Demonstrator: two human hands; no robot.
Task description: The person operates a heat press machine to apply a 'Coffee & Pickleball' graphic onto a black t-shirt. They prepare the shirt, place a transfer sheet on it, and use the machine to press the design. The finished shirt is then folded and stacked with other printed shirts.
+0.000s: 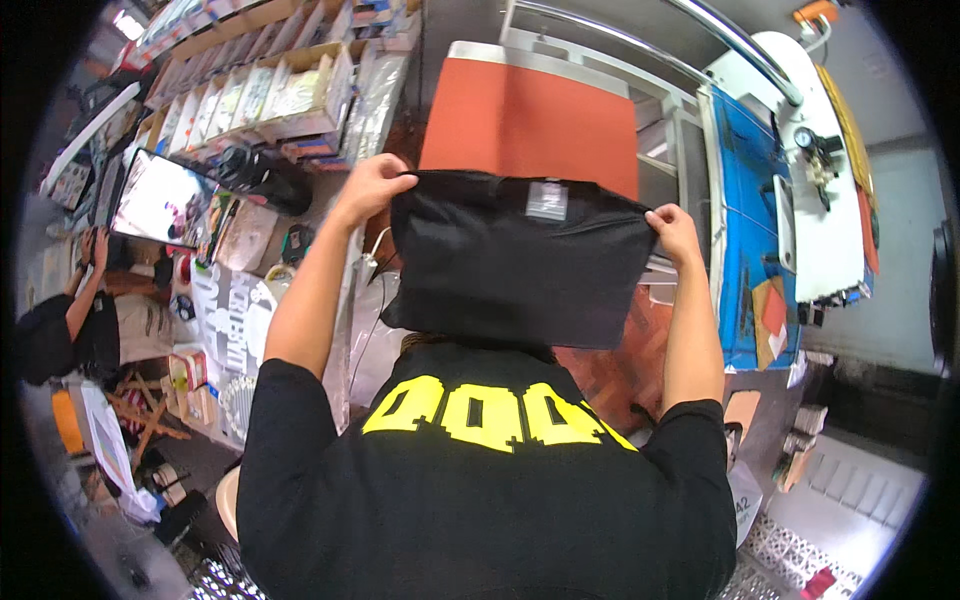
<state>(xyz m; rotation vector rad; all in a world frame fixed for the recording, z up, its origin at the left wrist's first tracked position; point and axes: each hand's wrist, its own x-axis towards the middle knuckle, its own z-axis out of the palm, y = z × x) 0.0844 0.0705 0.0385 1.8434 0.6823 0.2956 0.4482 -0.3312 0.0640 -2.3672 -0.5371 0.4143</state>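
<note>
A black shirt (520,265) hangs spread wide between my two hands, with a grey label (547,200) at the middle of its upper edge. My left hand (372,188) pinches the upper left corner, thumb and fingers closed on the fabric. At the upper right corner, my right hand (677,234) grips the cloth the same way. Just beyond the shirt lies a flat orange-red pad (530,120) with a pale board edge at its far side. The shirt's upper edge overlaps the pad's near part and hides it.
A metal frame (660,105) borders the pad. To the right are a blue-covered surface (745,230) and a white machine part with a gauge (805,138). On the left stand boxes of packets (265,95), a black bottle (262,178) and a bright screen (165,198); another person's hands (95,250) are near it.
</note>
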